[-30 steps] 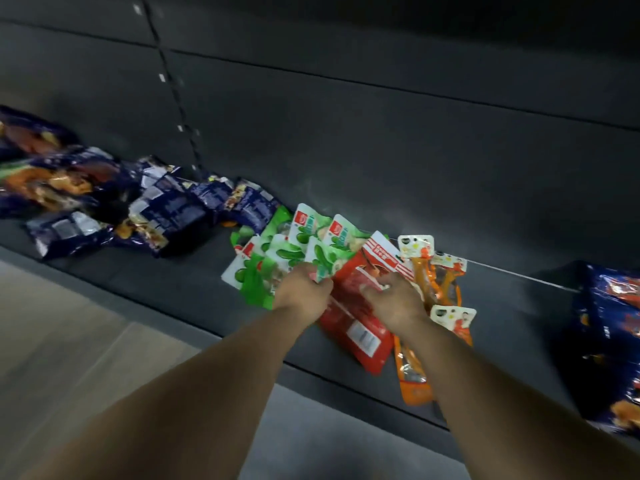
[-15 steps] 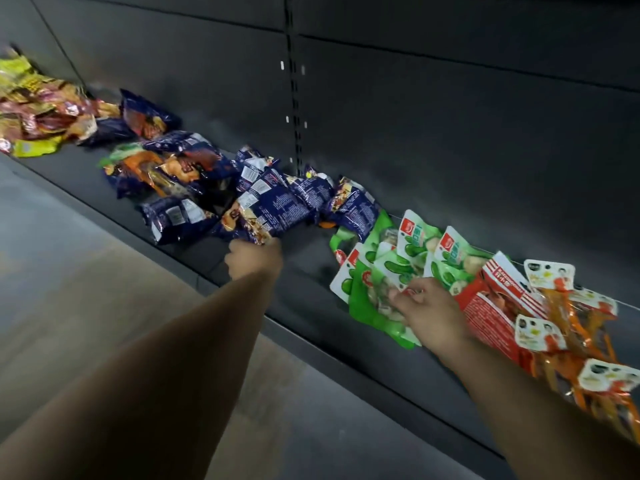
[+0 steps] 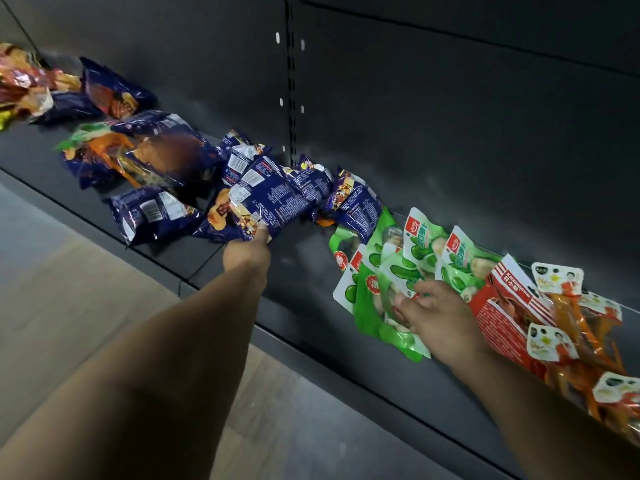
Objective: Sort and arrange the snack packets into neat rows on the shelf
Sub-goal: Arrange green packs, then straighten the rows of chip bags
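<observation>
Now your left hand pinches the near corner of a blue packet in the loose heap of blue packets on the shelf, thumb on top. Your right hand rests on the green packets, fanned and overlapping just left of a red packet and the orange packets; its fingers look loosely curled on the top one, though whether they grip it is hard to tell. Nothing lies in rows yet. These pouches look light, crinkly and slick, so they likely slide over each other. Take each by a sealed edge or corner, not the puffed middle, and square the stack with a flat palm.
</observation>
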### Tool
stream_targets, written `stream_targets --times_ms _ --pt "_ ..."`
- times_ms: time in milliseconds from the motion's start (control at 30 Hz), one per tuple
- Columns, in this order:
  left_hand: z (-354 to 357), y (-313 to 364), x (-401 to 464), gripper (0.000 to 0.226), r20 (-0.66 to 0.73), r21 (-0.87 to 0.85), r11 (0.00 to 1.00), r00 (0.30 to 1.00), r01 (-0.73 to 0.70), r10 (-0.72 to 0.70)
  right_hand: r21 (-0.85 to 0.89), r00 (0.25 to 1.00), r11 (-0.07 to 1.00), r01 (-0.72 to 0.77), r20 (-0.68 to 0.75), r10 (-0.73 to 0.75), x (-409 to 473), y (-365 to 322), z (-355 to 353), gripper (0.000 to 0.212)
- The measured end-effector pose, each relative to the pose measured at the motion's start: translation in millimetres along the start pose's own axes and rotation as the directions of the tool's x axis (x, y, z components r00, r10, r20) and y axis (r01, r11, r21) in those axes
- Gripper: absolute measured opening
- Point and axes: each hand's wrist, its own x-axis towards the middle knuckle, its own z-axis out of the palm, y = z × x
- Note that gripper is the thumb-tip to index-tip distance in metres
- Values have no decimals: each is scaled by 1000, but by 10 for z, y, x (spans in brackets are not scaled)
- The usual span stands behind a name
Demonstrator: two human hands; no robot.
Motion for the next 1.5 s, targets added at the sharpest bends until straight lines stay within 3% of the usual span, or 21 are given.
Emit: stream_targets --times_ms 167,333,400,533,667,867,1133,1300,1500 --pt "65 -36 -176 41 -98 -68 996 994 -55 48 -8 1000 1000 -1 15 1 -18 23 -29 45" --pt "188 54 -569 37 -145 -48 972 964 -232 223 -39 998 997 64 -5 -65 -64 -42 -70 48" --pt "239 116 -738 26 -146 -75 955 951 -286 273 -106 992 987 123 -24 -126 -102 -85 -94 56" --pt "344 278 -1165 27 -149 -161 930 940 -331 308 -245 952 935 258 -102 -289 -177 -181 -205 81" --pt "536 400 -1710 10 -40 -195 900 920 -390 390 -346 900 866 361 -113 -420 -249 -257 -372 102" --pt "899 450 -2527 15 196 -215 947 939 -238 281 -438 853 813 383 -169 -493 -329 -70 -812 98" --pt "1340 312 -3102 14 352 -176 981 926 -76 135 -348 875 882 318 -250 -414 -418 503 -1508 82" --pt "1546 212 -3358 14 452 -161 987 891 27 49 -383 877 871 309 -239 -416 -469 780 -1711 82" --pt "1774 75 -3638 22 530 -127 992 843 -29 93 -468 865 839 276 -260 -430 -547 1060 -1971 60"
